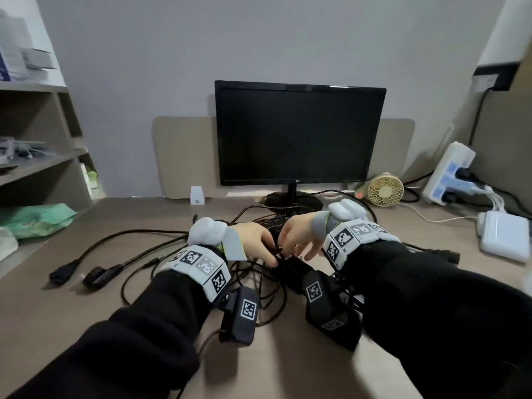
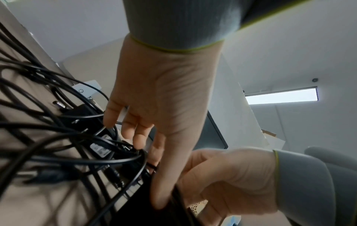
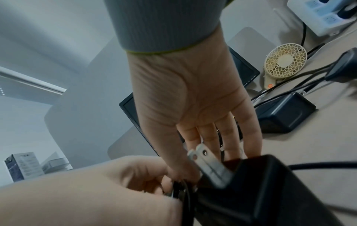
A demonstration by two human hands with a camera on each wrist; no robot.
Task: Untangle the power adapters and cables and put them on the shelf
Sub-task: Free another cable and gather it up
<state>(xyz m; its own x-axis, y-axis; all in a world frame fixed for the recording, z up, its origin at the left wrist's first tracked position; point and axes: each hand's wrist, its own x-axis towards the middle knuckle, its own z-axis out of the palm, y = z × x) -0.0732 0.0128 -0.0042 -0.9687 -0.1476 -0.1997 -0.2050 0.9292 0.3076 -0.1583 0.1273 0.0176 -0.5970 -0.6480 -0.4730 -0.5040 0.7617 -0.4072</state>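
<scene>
A tangle of black cables (image 1: 178, 249) lies on the desk in front of me, and it shows up close in the left wrist view as cables (image 2: 58, 137). Both hands meet over its middle. My left hand (image 1: 269, 254) pinches a wound black cable bundle (image 3: 179, 186) beside a black power adapter (image 3: 260, 191) with metal prongs. My right hand (image 1: 293, 249) pinches the same bundle with its thumb, and its fingers (image 3: 228, 137) reach down behind the adapter. A second black adapter (image 3: 284, 113) sits on the desk to the right. The shelf (image 1: 37, 165) stands at the left.
A dark monitor (image 1: 299, 133) stands behind the tangle. To the right are a small beige fan (image 1: 385, 190), a white power strip (image 1: 449, 174) and a white box (image 1: 503, 236). Two black plugs (image 1: 62, 273) lie at the left, near a green packet (image 1: 37, 218).
</scene>
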